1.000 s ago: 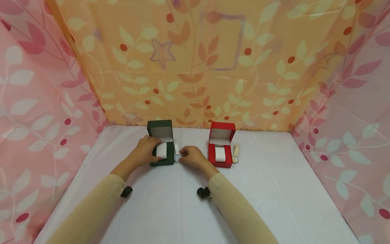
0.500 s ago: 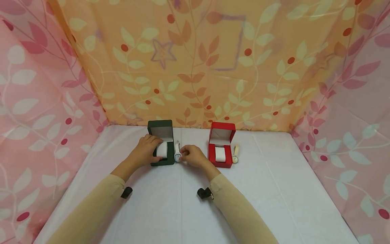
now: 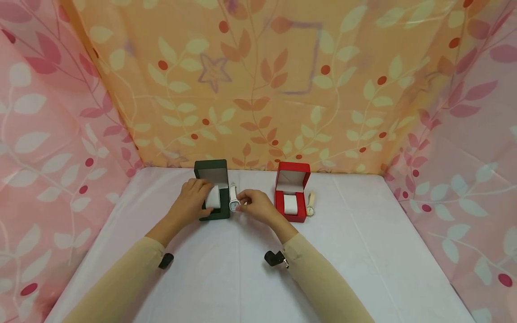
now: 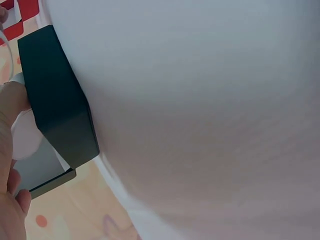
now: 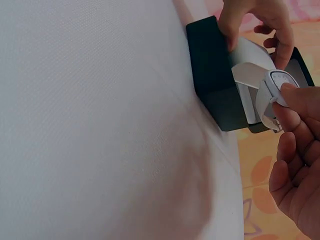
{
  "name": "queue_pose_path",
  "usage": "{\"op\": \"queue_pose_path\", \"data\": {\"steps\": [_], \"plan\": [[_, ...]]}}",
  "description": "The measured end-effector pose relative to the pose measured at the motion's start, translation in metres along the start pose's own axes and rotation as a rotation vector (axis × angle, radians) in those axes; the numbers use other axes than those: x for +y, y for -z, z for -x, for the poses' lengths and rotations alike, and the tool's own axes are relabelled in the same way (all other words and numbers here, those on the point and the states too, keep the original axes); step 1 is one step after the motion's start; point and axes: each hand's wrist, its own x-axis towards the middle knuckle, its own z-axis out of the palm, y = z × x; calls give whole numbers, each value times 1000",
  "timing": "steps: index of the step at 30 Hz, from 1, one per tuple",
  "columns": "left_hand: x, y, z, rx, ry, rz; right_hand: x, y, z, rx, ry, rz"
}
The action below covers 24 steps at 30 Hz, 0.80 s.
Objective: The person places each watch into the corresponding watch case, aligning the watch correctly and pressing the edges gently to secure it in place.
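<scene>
Hands work at the dark green box [image 3: 212,190] (lid up) on the white table [image 3: 363,251]. Left hand [image 3: 193,199] grasps the white cushion [image 3: 212,199] inside the box. Right hand [image 3: 254,206] pinches the white watch [image 3: 234,201] just beside the box's right wall. Red box [image 3: 292,192] stands open nearby, another watch [image 3: 310,204] beside it.

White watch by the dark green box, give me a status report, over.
Left hand holds the white cushion in the dark green box. Right hand pinches the white watch beside that box. Red box stands apart; nothing blocking.
</scene>
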Motion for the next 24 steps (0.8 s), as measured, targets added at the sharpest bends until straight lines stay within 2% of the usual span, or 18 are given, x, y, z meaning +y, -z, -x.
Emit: {"op": "queue_pose_path", "data": {"steps": [7, 14, 18, 24], "plan": [[-1, -2, 5, 64, 79, 93, 2, 3, 6, 17, 14, -12], [4, 8, 5, 69, 157, 202, 2, 12, 17, 46, -3, -52], [12, 16, 6, 72, 164, 224, 3, 17, 24, 70, -9, -58], [25, 24, 10, 77, 137, 238, -2, 25, 38, 90, -7, -103]]}}
